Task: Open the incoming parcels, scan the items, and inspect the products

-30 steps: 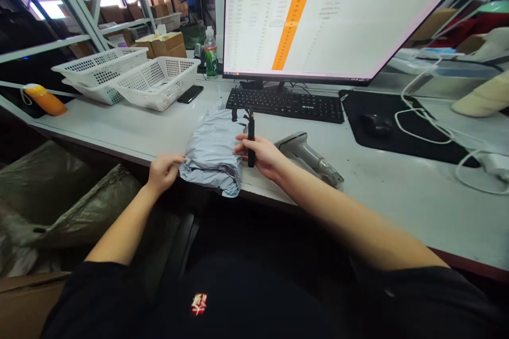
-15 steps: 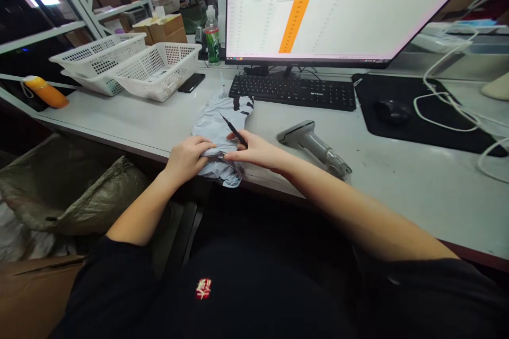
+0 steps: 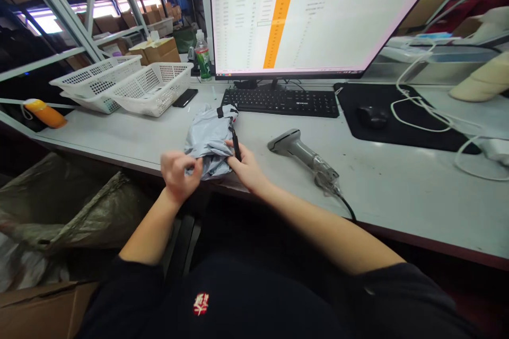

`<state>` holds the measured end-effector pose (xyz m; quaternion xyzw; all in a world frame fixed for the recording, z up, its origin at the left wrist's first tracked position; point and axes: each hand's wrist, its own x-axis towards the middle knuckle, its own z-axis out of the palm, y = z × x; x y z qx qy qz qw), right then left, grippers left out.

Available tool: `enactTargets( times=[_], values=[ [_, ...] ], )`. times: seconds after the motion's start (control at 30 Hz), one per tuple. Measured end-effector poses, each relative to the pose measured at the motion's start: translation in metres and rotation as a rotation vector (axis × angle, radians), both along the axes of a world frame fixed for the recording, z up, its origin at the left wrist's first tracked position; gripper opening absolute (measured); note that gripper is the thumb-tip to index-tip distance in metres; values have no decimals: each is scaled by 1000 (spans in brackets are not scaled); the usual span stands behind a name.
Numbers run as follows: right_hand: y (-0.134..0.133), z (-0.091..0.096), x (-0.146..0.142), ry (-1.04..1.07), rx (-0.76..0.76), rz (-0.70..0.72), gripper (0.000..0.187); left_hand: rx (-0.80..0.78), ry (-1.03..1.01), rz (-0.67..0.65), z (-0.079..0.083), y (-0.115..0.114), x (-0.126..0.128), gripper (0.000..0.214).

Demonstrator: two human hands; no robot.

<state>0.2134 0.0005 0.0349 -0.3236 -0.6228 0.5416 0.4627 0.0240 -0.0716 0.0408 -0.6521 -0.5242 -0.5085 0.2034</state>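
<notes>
A crumpled pale grey plastic mailing bag (image 3: 209, 130) with black marks near its top lies at the desk's front edge. My left hand (image 3: 178, 172), slightly blurred, is closed with curled fingers at the bag's lower left side, pinching the plastic. In my right hand (image 3: 248, 169) is a slim black craft knife (image 3: 236, 144), held upright against the bag's right side; its tip is hard to make out here. My right fingertips also touch the bag. What the bag contains is hidden.
A grey barcode scanner (image 3: 304, 153) lies right of my hands. Behind are a keyboard (image 3: 280, 103), monitor (image 3: 318, 26) and mouse (image 3: 371, 116). White baskets (image 3: 153, 87), a phone (image 3: 185, 98) and a bottle (image 3: 203, 58) stand left. A large green sack (image 3: 79, 201) is below the desk.
My left hand has drawn back toward me and left, its fingers now curled. The knife has turned more upright, toward the bag's right side. The camera view has shifted.
</notes>
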Motion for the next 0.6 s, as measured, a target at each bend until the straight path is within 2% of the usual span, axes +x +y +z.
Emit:
enactTargets(
  times=[0.1,0.13,0.27,0.33,0.4,0.5,0.6],
  values=[
    [0,-1,-2,27,1,19,31,-267,134,-169,-7,-14,5,15],
    [-1,-1,-3,37,8,30,32,-337,128,-167,-10,-15,4,18],
    [-12,2,-12,103,-9,96,35,-517,-12,-11,-14,-4,-7,35],
    [-19,5,-16,115,-20,192,39,-658,-14,-33,-8,5,-16,37],
    [-24,9,-19,109,-17,313,42,-778,43,-154,2,12,-22,38],
    [-26,18,-21,99,2,454,46,-866,139,-351,21,17,-23,36],
    [-21,34,-21,114,31,497,48,-892,174,-468,33,17,-21,42]
  ],
)
